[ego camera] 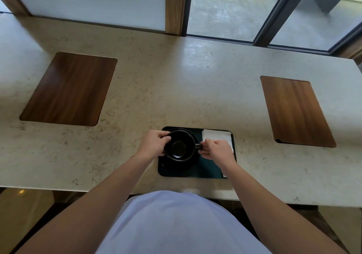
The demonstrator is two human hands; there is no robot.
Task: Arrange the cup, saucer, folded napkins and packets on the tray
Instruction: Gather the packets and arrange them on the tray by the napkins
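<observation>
A dark green tray (197, 172) lies near the front edge of the stone counter. On its left half a black cup (179, 146) stands on a black saucer (177, 164). My left hand (153, 144) grips the cup's left rim. My right hand (217, 150) pinches the cup's handle on the right. A white folded napkin (214, 135) lies along the tray's right side, partly hidden under my right hand. No packets can be made out.
Two wooden inlay panels sit in the beige stone counter (176, 89), one at the left (68, 89) and one at the right (297, 111). Windows and a wooden post run along the far edge.
</observation>
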